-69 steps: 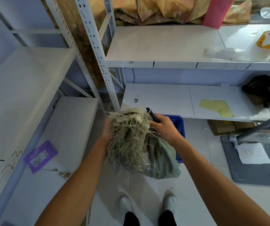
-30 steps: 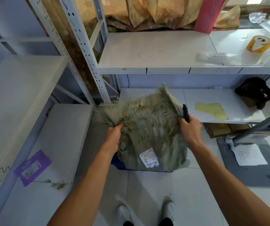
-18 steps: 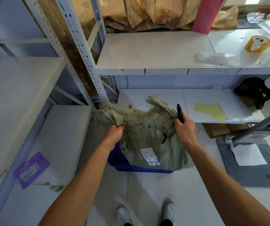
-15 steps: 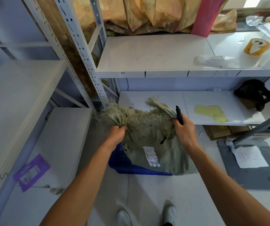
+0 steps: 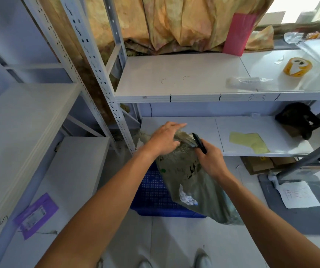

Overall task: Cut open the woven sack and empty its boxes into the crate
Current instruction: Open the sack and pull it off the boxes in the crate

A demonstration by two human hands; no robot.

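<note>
The grey-green woven sack (image 5: 196,182) hangs limp over the blue perforated crate (image 5: 151,196) on the floor, with a white label near its lower part. My right hand (image 5: 211,161) grips the sack's frayed top edge together with a black cutter (image 5: 199,143) that sticks up from my fist. My left hand (image 5: 165,139) lies over the frayed top with its fingers stretched out toward the shelf, touching the fibres. No boxes show; the crate's inside is largely hidden by the sack.
White metal shelving stands ahead and to the left, with an upright post (image 5: 116,117) close to my left hand. The lower shelf (image 5: 203,128) carries a yellow paper (image 5: 250,142) and a black bag (image 5: 298,120). A tape roll (image 5: 297,66) lies above, a grey mat (image 5: 302,215) on the floor at right.
My left hand has let go of the sack's left corner and moved right over the top with fingers straightened. The sack has bunched narrower and now hangs from my right hand.
</note>
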